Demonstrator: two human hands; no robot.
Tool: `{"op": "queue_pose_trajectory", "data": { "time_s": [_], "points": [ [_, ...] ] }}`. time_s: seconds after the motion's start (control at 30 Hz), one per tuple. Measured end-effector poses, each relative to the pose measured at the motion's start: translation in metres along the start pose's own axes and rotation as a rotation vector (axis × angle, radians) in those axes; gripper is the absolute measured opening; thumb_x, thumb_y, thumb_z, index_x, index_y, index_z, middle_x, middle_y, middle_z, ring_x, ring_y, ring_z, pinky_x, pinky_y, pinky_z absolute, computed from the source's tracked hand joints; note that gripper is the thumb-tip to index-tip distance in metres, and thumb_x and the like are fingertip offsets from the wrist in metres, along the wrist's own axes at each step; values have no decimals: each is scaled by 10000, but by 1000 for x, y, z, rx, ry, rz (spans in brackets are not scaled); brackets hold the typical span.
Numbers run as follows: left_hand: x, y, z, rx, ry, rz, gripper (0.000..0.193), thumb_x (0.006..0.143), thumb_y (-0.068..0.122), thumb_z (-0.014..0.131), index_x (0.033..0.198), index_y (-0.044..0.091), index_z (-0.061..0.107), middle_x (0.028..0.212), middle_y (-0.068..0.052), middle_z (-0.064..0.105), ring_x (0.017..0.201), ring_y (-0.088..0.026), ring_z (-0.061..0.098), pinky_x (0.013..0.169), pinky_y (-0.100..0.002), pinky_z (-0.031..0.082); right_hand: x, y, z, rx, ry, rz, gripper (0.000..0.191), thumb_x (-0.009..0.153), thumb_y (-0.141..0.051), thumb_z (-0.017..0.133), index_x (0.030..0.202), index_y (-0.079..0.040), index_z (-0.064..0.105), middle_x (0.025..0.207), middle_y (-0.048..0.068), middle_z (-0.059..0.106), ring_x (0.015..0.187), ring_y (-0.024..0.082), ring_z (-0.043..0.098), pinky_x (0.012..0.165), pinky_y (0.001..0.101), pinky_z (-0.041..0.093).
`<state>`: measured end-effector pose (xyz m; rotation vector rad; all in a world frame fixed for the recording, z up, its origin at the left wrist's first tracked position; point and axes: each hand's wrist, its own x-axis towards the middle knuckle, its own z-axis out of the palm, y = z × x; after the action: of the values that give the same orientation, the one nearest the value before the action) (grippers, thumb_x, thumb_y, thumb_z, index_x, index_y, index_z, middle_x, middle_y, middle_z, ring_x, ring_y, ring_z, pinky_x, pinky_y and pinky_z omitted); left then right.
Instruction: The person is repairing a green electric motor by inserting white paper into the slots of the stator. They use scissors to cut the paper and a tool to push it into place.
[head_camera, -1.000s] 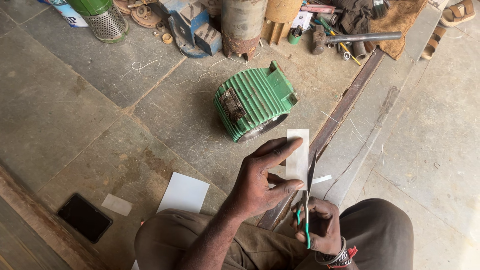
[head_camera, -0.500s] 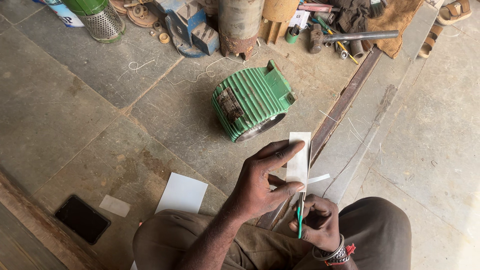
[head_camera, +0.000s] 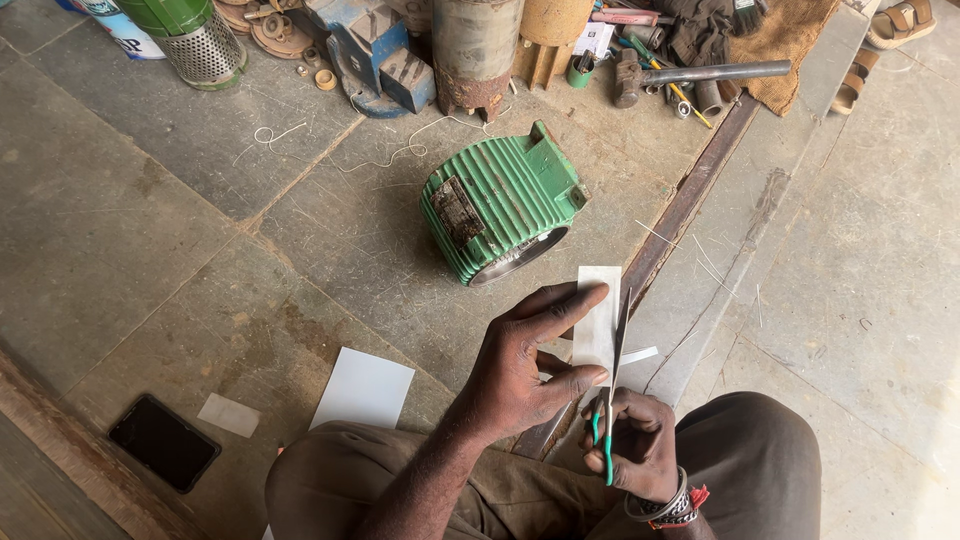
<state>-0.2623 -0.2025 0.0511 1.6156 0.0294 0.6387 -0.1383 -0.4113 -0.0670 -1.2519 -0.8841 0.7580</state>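
Head view: green motor housing (head_camera: 503, 206) (beyond paper strip (head_camera: 598, 325))

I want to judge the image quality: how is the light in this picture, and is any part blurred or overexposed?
Head view: soft, even daylight with faint shadows; the left hand, the white paper strip, the scissors in the right hand and the green motor housing are all sharp; the pale floor at the right looks washed out; straight lines bend slightly near the edges.

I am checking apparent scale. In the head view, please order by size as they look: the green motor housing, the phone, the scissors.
1. Motor housing, clearly largest.
2. Phone.
3. Scissors; partly hidden by the right hand, so 2 and 3 are unsure.
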Motion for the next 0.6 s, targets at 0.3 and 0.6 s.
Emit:
{"op": "queue_pose_trajectory", "data": {
  "time_s": [0.3, 0.6],
  "points": [
    [-2, -6, 2, 21, 10, -5, 708, 866, 105, 816, 1505, 109, 510, 1493, -160, 527, 1369, -271, 604, 874, -307, 650, -2, 4, 3, -58, 22, -118, 285, 751, -50, 932, 882, -15, 681, 835, 52, 702, 819, 140, 701, 764, 278, 568],
    [1, -44, -4, -81, 313, -70, 350, 988, 73, 705, 1332, 49, 647, 1159, -117, 694, 981, -171, 747, 750, -261, 680, 27, 47, -6, -1008, -68, 508, 231, 732, -154, 858, 943, -113, 774, 748, 58, 778, 695, 202, 778, 675, 368, 635]
  ]
}}
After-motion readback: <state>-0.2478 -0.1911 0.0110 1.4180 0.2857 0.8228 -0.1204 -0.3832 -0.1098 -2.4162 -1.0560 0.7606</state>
